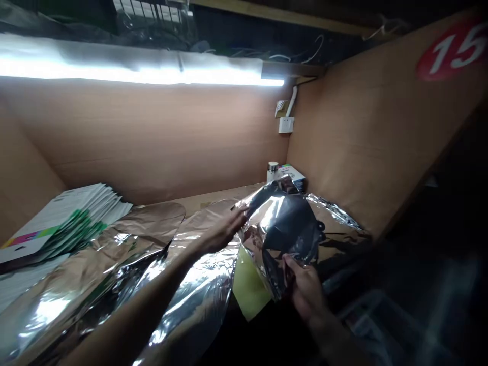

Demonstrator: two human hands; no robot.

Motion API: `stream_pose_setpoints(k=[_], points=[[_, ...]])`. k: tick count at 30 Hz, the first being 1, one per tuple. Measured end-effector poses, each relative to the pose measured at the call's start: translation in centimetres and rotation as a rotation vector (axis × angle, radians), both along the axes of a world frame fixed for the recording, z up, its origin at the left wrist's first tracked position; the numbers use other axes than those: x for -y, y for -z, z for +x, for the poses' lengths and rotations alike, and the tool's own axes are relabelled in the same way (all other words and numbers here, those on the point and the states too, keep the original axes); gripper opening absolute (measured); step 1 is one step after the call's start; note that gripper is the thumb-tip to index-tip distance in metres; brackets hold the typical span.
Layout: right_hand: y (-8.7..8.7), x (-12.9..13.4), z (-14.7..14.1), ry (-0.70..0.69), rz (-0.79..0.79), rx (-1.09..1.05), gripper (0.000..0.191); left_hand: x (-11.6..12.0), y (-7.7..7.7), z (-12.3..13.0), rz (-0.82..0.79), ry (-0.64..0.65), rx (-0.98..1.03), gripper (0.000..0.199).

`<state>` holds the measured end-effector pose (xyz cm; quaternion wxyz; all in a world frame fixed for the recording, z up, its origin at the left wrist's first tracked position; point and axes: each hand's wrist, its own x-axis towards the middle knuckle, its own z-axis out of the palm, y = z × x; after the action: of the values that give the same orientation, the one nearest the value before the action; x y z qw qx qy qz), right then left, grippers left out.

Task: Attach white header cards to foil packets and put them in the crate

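Note:
A crumpled silver foil balloon (292,223), flat and uninflated, is stretched between my two hands and reflects dark shapes. My left hand (226,229) reaches across to its left edge, the fingers closed at the foil there. Lower down, my right hand (305,287) pinches the near edge between thumb and fingers. A small dark looped tab (321,226) shows on the balloon's right side. Beneath the foil, between the hands, a yellow sheet (249,287) sticks out. More flat foil pieces with rounded outlines (202,290) lie under and beside my left forearm.
Stacked printed cards (72,218) fill the left side. At the back right corner stand a metal-capped bottle (272,169) and a smaller stack of cards (293,175). Cardboard walls (171,137) enclose the bench, with a tube light (152,73) above and a wall socket (286,125).

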<state>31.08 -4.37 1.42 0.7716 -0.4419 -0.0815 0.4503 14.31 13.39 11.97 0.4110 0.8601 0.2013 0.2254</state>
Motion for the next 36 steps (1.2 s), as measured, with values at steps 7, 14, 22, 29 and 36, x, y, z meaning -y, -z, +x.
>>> stream_pose_setpoints(k=[7, 14, 22, 29, 36], points=[[0.6, 1.9, 1.2, 0.053, -0.103, -0.274, 0.016, 0.2, 9.6, 6.8, 0.505, 0.104, -0.512, 0.067], [1.9, 10.3, 4.4, -0.35, -0.155, 1.375, 0.027, -1.3, 11.3, 7.6, 0.663, 0.247, -0.524, 0.084], [2.6, 5.5, 11.7, -0.299, 0.188, 2.439, 0.043, 1.0, 8.0, 5.1, 0.734, 0.343, -0.448, 0.079], [2.2, 6.2, 9.0, -0.275, 0.497, 2.08, 0.036, 7.3, 6.2, -2.5, 0.839, 0.348, -0.333, 0.068], [2.0, 3.7, 3.3, -0.296, 0.699, 2.197, 0.031, 9.9, 7.1, -10.2, 0.896, 0.185, -0.314, 0.04]])
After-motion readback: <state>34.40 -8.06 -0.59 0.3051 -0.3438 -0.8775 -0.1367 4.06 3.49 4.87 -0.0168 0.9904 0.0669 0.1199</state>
